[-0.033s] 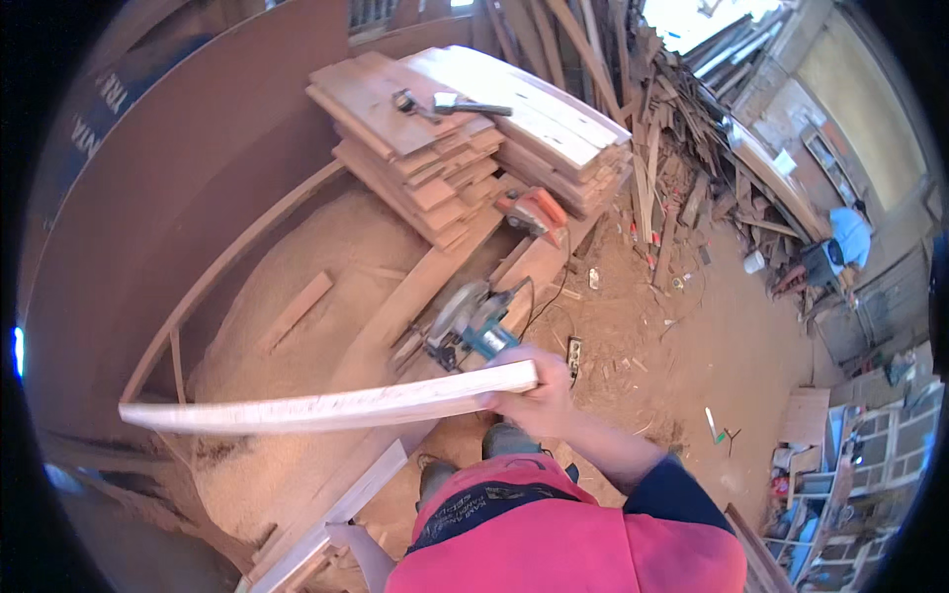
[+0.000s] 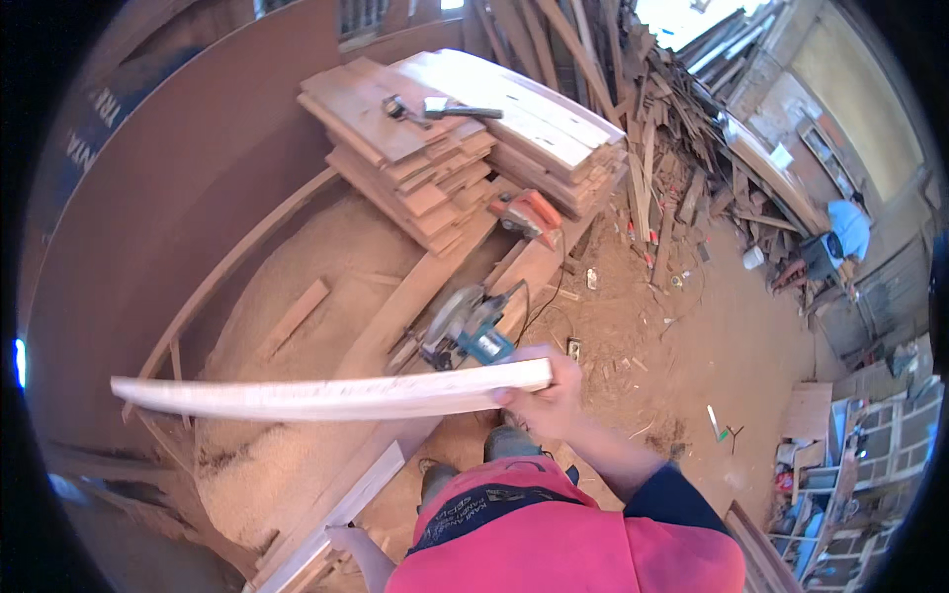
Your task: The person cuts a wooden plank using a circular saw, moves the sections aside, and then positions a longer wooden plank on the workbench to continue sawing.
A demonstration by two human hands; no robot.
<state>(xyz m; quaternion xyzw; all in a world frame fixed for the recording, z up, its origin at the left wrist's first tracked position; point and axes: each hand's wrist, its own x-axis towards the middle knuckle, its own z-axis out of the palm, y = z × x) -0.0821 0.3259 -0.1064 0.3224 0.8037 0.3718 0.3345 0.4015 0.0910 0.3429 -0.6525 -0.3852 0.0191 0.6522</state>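
Note:
My right hand is closed around the right end of a long pale wooden board. The board stretches left across the view, off the ground, showing a narrow face. Low on the left, my left hand grips the edge of a second pale plank, its fingers partly hidden. Just beyond the held board a teal circular saw rests on the timber. An orange power tool sits farther off, by the stacked boards.
Stacked boards carry a hammer-like tool. Sawdust heaps at left beside a brown panel. Cables and a power strip lie on the floor. Scrap wood piles up far right, near another person.
The held board has shifted slightly, its right end a little to the right and its left part higher. My left hand stays at the lower plank.

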